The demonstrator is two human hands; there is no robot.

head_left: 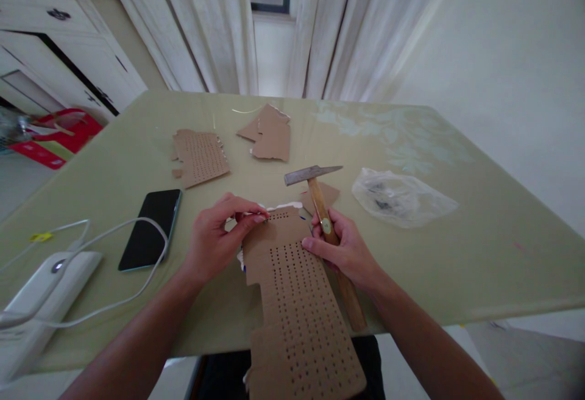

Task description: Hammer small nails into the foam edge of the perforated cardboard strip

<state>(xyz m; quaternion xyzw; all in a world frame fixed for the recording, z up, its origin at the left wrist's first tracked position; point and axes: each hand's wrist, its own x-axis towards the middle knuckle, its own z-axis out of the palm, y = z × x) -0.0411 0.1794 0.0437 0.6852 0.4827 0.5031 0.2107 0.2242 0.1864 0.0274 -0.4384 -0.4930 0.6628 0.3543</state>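
Observation:
A long piece of cardboard (297, 302) with rows of small dark holes stretches from the table over its front edge. My left hand (223, 229) is closed in a pinch at the cardboard's far left corner, beside a short row of holes; what sits between the fingertips is too small to make out. My right hand (345, 244) is wrapped around the wooden handle of a hammer (320, 205), its thumb lying on the cardboard's right edge. The hammer's metal head points away from me, above a small cardboard scrap (326, 196). White, torn material shows under the far edge of the cardboard.
A clear plastic bag (402, 199) with dark bits inside lies to the right. Another holed cardboard piece (201, 156) and plain scraps (273, 135) are farther back. On the left are a phone (150, 229), a white power strip (50, 302) and a looping cable (123, 226).

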